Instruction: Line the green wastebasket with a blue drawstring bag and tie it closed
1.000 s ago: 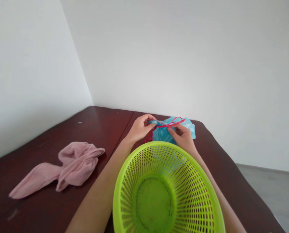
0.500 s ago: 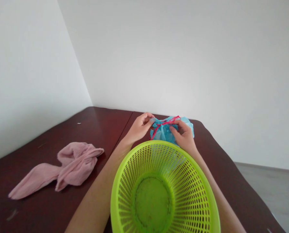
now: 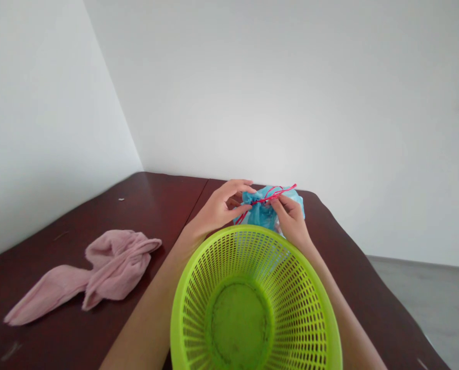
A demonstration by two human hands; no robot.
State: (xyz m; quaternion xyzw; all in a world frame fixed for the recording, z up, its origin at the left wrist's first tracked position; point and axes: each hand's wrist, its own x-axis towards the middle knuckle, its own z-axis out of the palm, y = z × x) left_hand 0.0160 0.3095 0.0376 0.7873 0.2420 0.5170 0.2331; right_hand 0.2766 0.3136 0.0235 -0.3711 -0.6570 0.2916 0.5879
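A thin blue plastic bag (image 3: 265,218) with a red drawstring (image 3: 268,198) lies at the far side of the table, its gathered top towards the left. My left hand (image 3: 225,203) curls around that gathered end, thumb below and fingers above. My right hand (image 3: 293,218) pinches the drawstring and bag between thumb and fingers. What the bag contains is hidden. Between my forearms, nearer to me, a lime-green plastic basket (image 3: 314,262) with slotted walls shows its bare bottom and covers the lower part of the bag.
A crumpled pink cloth (image 3: 117,267) is on the left of the dark red-brown table (image 3: 163,198). White walls (image 3: 252,92) stand behind and at the left. Past the table's right edge lies a grey floor (image 3: 414,288).
The left-hand fingers have spread somewhat at the gathered end. My right hand has drawn closer to the drawstring, which now points up to the right. The view shifted slightly.
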